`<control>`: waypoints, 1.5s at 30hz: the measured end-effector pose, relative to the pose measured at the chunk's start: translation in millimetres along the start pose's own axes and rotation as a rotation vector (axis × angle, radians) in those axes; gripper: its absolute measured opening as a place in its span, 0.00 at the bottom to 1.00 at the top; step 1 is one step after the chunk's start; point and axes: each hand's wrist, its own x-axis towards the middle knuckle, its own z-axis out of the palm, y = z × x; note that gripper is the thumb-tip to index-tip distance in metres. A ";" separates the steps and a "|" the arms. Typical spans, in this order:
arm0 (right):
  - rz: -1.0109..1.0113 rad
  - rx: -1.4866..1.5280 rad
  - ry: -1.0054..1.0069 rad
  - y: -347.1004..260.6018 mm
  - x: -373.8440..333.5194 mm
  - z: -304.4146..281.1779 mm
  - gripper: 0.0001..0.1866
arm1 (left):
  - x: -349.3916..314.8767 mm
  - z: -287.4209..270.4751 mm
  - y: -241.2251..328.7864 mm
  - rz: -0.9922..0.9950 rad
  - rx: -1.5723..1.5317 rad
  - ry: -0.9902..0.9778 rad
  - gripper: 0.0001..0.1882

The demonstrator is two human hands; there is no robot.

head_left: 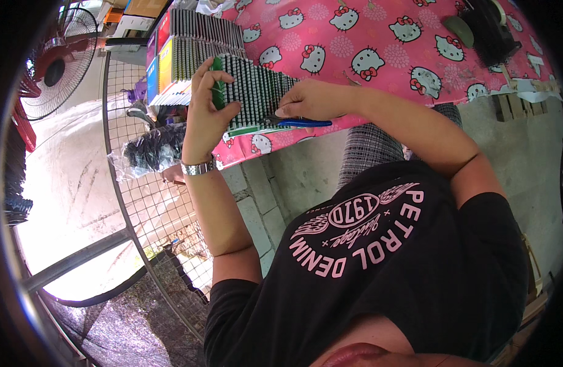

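A stack of green-edged spiral-bound notebooks (257, 82) lies at the near left edge of the table, its rows of dark bindings facing up. My left hand (211, 101) is closed on the stack's left end, fingers at the green cover and thumb near the front corner. Pinched in my right hand (303, 101) is a blue-handled tool that looks like pliers (306, 123). Its dark tip is at the stack's near edge, and its handles point right. Part of the tool is hidden under my fingers.
Behind stands a taller pile of bound notebooks (202, 37) with colourful covers. A pink patterned cloth (355, 37) spreads over the table. A dark brush-like object (492, 33) lies far right. Left are a wire mesh panel (156, 208), a plastic-wrapped black bundle (153, 150) and a fan (58, 58).
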 end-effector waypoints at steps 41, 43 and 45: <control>-0.002 -0.079 -0.094 20.2 3.3 5.4 0.20 | -0.8 1.9 -4.4 0.034 0.022 0.012 0.24; -0.132 -0.154 0.031 24.6 1.3 8.2 0.19 | -0.7 1.9 -5.2 0.035 0.013 0.013 0.24; -0.524 -0.361 0.419 41.9 -4.5 20.9 0.18 | -0.4 1.3 -6.3 0.031 0.002 0.014 0.24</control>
